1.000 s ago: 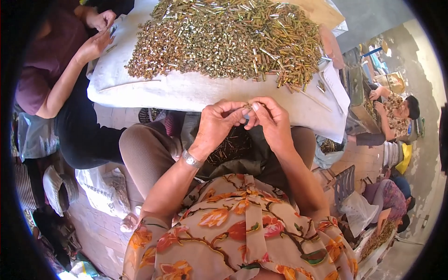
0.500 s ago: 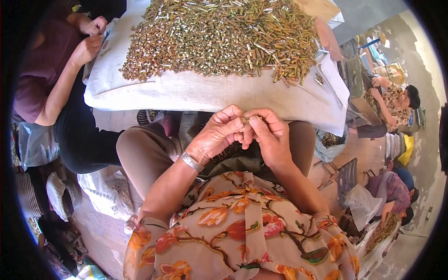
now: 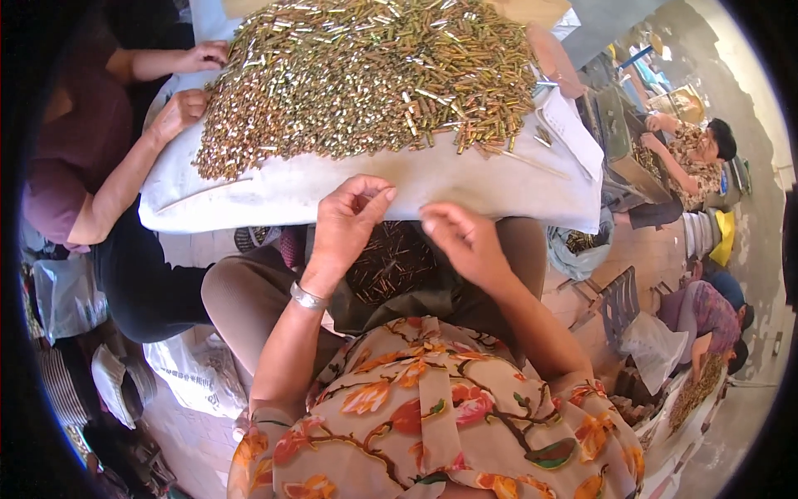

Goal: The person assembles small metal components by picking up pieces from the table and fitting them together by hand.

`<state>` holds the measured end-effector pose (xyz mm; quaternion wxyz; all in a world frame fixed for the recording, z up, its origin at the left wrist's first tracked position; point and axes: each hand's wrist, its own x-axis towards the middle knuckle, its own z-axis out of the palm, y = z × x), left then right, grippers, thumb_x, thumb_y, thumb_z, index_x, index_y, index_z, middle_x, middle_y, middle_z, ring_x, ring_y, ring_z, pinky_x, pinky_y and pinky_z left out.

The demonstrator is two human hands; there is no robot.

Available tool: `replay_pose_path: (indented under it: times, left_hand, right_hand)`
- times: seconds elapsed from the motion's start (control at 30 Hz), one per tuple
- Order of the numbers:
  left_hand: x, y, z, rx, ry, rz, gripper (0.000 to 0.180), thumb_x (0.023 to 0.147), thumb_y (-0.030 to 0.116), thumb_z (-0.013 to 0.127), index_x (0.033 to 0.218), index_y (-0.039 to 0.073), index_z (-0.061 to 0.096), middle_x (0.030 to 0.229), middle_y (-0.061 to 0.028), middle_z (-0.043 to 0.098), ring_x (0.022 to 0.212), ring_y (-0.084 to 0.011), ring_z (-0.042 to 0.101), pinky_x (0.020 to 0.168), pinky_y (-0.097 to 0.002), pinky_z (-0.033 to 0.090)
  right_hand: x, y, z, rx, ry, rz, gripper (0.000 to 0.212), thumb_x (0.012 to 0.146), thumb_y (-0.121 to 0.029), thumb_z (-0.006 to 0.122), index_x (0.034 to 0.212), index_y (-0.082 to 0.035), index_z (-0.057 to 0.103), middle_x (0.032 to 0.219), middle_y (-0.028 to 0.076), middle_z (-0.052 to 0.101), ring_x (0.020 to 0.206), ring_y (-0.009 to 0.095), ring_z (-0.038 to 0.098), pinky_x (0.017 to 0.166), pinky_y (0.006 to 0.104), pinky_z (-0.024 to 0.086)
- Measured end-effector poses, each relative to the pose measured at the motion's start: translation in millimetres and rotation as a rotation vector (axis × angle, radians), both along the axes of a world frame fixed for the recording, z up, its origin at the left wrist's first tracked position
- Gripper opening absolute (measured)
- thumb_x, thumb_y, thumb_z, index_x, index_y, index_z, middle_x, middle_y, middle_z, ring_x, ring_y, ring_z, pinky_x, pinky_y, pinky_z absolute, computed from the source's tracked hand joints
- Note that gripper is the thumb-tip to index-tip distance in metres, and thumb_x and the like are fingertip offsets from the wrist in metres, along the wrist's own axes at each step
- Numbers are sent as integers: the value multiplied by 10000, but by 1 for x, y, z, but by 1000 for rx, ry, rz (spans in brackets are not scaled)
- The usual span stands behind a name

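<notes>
My left hand (image 3: 347, 226), with a silver bracelet (image 3: 308, 296) on its wrist, is just off the table's front edge. Its thumb and forefinger come together in a pinch; whatever they hold, if anything, is too small to make out. To its right, my right hand (image 3: 467, 248) is apart from it, its fingertips smeared by motion. Beyond both hands a broad heap of small brass-coloured metal parts (image 3: 366, 83) covers the table: short nut-like pieces at the left, longer rod-like pieces at the right. Below my hands, a dark cloth hollow in my lap (image 3: 386, 262) holds several slim metal pieces.
A pale cloth (image 3: 465, 187) covers the table. At the left a co-worker's hands (image 3: 187, 108) reach the heap's edge. White paper (image 3: 573, 137) lies at the table's right. Beside my right knee stands a bluish bag of parts (image 3: 582, 249), near a folding chair (image 3: 619, 308). More people sit farther right.
My hands, together over my lap before, have parted, the left one moving left and up; the lap hollow now shows. The co-worker's hands have moved to the heap. The whole view has shifted slightly.
</notes>
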<state>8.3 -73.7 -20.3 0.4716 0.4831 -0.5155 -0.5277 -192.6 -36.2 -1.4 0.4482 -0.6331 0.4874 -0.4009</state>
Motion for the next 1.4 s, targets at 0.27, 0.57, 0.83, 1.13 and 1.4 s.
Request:
replay_pose_path:
  times: [0.27, 0.57, 0.83, 1.13, 1.4]
  left_hand:
    - [-59, -54, 5, -726, -1062, 242, 289, 761, 195, 697, 1032, 106, 656, 1226, -61, 525, 1139, -263, 480, 928, -378, 399]
    - [-26, -46, -17, -728, -926, 147, 191, 770, 126, 670, 955, 87, 652, 981, -62, 598, 962, -249, 544, 817, -381, 448]
    - [-10, -28, 0, -731, -883, 272, 317, 737, 122, 719, 1032, 62, 619, 993, -116, 594, 908, -289, 569, 801, -401, 469]
    - [-7, -25, -4, -429, -738, 221, 269, 737, 171, 733, 966, 87, 621, 870, -95, 592, 823, -304, 587, 722, -405, 471]
    - [-25, -37, -13, -578, -925, 255, 143, 759, 77, 660, 894, 70, 616, 810, -114, 598, 800, -300, 596, 699, -423, 490]
  right_hand:
    - [-83, -142, -19, -627, 581, -435, 238, 867, -145, 598, 1089, -59, 599, 960, 168, 622, 844, 329, 590, 760, 406, 468]
    - [1, -169, -39, -632, 711, -344, 292, 871, -231, 594, 1128, -96, 615, 1100, 113, 614, 1014, 330, 538, 928, 437, 389]
    - [17, -115, -34, -712, 549, -194, 230, 830, -66, 612, 1060, -75, 620, 1092, 108, 605, 1012, 321, 540, 916, 417, 398]
    - [1, -77, -6, -815, 660, -136, 337, 769, -76, 657, 1104, -96, 639, 1103, 93, 591, 986, 295, 542, 875, 394, 419]
    - [10, -62, -30, -736, 753, -40, 245, 791, -91, 645, 1029, -38, 629, 971, 95, 590, 906, 289, 549, 801, 395, 441]
